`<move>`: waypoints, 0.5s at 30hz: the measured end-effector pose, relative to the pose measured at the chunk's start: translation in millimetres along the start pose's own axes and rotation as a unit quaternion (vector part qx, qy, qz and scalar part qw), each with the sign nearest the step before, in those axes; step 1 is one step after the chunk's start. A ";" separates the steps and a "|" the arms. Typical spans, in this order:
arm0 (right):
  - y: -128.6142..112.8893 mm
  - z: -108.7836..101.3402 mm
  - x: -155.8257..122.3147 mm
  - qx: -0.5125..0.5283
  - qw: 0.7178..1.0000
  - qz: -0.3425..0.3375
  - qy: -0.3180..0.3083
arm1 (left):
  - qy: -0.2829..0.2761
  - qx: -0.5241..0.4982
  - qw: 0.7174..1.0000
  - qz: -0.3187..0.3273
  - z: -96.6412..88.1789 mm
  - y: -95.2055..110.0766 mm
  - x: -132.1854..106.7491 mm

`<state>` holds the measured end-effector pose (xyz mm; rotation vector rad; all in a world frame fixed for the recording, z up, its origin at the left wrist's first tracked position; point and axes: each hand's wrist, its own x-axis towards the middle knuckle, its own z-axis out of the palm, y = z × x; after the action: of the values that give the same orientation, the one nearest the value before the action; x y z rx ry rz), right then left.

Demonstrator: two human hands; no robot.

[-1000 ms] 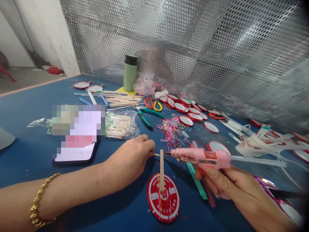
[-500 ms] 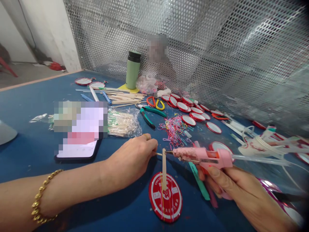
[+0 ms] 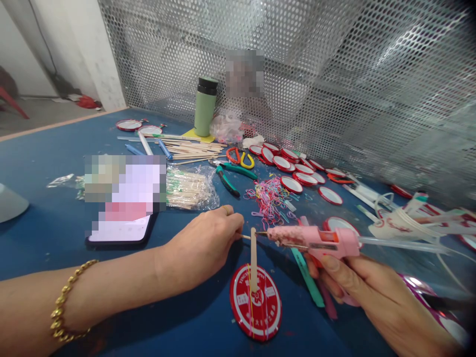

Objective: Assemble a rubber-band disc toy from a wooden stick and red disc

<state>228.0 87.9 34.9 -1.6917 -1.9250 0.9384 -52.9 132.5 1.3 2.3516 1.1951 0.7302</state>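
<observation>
My right hand (image 3: 353, 280) is wrapped round a pink hot glue gun (image 3: 312, 240), a clear glue stick (image 3: 401, 244) running out of its back. The gun's nozzle touches or nearly touches the upper end of a flat wooden craft stick (image 3: 253, 255). That stick lies over a round red lid (image 3: 256, 317) with white print and several coloured rubber bands stretched across it. Left of the stick, my left hand (image 3: 210, 235) is closed in a pinch on a thin wooden stick (image 3: 245, 237), mostly hidden by the fingers.
A phone (image 3: 126, 218) and a bag of wooden sticks (image 3: 189, 188) lie left. Beyond are pliers (image 3: 226, 181), loose rubber bands (image 3: 269, 201), several red-rimmed lids (image 3: 292, 185) and a green bottle (image 3: 205, 109). A white cup (image 3: 394, 225) lies tipped right. Perforated metal (image 3: 316, 64) rises behind.
Both hands, the glue gun and the sticks keep almost the same place. The whole view has shifted very slightly.
</observation>
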 end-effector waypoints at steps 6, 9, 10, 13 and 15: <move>1.5 0.0 -0.5 0.006 1.000 0.001 -0.014 | -0.010 -0.001 1.000 -0.008 -1.7 0.4 0.4; 1.3 -0.4 -0.6 0.003 1.000 0.002 -0.010 | -0.010 0.000 1.000 -0.007 -1.8 0.8 0.2; 0.7 -0.5 -0.4 0.001 1.000 0.001 -0.007 | -0.010 0.000 1.000 -0.006 -1.7 0.9 0.0; -2.4 -0.3 1.0 -0.005 1.000 -0.004 -0.002 | -0.010 0.001 1.000 -0.004 -1.4 1.0 -0.6; -4.0 0.2 1.7 -0.011 1.000 -0.008 0.004 | -0.011 0.000 1.000 -0.006 -1.4 1.1 -0.8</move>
<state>224.7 89.3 37.4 -1.6882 -1.9480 0.9065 -53.4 131.4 2.8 2.3456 1.1983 0.6980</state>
